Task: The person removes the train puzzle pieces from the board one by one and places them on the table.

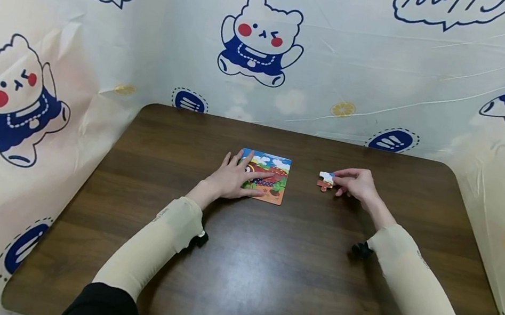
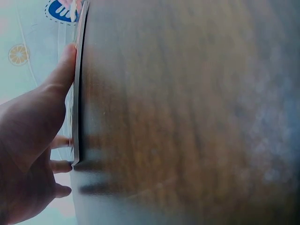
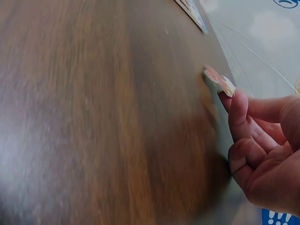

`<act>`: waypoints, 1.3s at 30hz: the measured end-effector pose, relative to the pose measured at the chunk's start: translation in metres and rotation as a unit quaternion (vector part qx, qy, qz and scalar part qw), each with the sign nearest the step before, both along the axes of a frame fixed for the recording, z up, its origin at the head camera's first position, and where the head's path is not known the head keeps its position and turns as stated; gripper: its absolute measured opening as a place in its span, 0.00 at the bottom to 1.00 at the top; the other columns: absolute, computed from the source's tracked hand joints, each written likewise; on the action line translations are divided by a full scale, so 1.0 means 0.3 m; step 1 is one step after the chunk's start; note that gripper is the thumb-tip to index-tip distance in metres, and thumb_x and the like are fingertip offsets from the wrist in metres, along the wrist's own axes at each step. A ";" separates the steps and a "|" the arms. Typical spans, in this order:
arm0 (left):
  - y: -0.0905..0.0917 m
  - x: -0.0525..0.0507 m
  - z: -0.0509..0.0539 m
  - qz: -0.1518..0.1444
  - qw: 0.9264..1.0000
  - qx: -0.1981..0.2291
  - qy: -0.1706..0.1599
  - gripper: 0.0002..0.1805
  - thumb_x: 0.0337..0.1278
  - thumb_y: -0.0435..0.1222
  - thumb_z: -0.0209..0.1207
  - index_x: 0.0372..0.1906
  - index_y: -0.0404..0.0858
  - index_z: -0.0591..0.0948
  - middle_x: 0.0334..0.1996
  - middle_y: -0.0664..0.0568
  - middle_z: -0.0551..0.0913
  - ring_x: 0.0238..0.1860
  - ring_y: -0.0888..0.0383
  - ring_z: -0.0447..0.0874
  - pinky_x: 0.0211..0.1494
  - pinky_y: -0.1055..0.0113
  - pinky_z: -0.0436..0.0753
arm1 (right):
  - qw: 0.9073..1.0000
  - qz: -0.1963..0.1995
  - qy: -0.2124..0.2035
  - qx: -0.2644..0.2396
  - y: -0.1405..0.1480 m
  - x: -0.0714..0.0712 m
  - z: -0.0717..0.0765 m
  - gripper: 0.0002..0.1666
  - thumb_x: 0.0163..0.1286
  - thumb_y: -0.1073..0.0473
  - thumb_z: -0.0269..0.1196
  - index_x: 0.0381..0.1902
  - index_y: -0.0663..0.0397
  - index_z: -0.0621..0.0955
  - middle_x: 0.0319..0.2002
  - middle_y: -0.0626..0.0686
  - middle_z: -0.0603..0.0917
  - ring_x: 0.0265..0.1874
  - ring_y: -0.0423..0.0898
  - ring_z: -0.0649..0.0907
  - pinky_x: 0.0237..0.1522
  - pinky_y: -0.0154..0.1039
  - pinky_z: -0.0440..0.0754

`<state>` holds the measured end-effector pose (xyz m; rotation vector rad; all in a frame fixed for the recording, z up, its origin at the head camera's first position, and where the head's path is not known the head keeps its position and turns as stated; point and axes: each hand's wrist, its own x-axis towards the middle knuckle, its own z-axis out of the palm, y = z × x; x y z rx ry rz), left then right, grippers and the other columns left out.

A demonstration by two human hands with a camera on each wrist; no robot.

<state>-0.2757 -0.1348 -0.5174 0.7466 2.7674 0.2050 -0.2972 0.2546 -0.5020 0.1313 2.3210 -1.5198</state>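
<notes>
A colourful jigsaw puzzle (image 1: 271, 195) with blue sky, clouds and a red figure lies flat on the table. Across its left part rests my left hand (image 1: 232, 179), fingers spread and straight; in the left wrist view the thumb (image 2: 63, 70) lies along the board's edge. To the right of the board, my right hand (image 1: 359, 186) pinches a puzzle piece (image 1: 325, 181) between thumb and fingertips. That piece is white and blue above, reddish below, with a rounded tab. The right wrist view shows the piece (image 3: 220, 80) tilted and held above the table, apart from the puzzle board (image 3: 192, 13).
The brown wooden table (image 1: 244, 285) has rounded corners. A pale curtain (image 1: 336, 45) printed with bears hangs behind it and at both sides. Pale sleeves cover both forearms, and a dark object (image 1: 361, 250) sits under the right wrist.
</notes>
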 end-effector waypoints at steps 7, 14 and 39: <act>0.000 0.004 -0.001 0.001 1.000 0.002 0.003 0.39 0.77 0.72 0.50 0.87 0.73 0.59 0.92 0.39 0.42 0.91 0.28 0.40 0.89 0.25 0.43 | 1.000 0.003 -0.017 0.005 0.040 -0.003 -0.003 0.26 0.83 0.57 0.65 0.70 0.70 0.82 0.33 0.41 0.92 0.21 0.35 0.87 0.28 0.33 0.77; 0.003 0.004 0.001 0.000 1.000 -0.001 0.001 0.40 0.77 0.72 0.50 0.87 0.73 0.58 0.92 0.39 0.41 0.91 0.28 0.39 0.89 0.26 0.42 | 1.000 0.004 -0.027 0.013 0.110 0.004 0.008 0.27 0.84 0.59 0.64 0.72 0.73 0.79 0.33 0.41 0.92 0.21 0.37 0.88 0.29 0.34 0.78; -0.003 -0.005 0.001 0.000 1.000 -0.004 -0.007 0.40 0.76 0.73 0.49 0.87 0.75 0.58 0.93 0.40 0.40 0.91 0.29 0.39 0.90 0.26 0.40 | 0.994 0.001 0.029 0.107 0.219 0.019 -0.002 0.27 0.80 0.56 0.70 0.65 0.73 0.84 0.29 0.38 0.92 0.26 0.37 0.82 0.27 0.35 0.79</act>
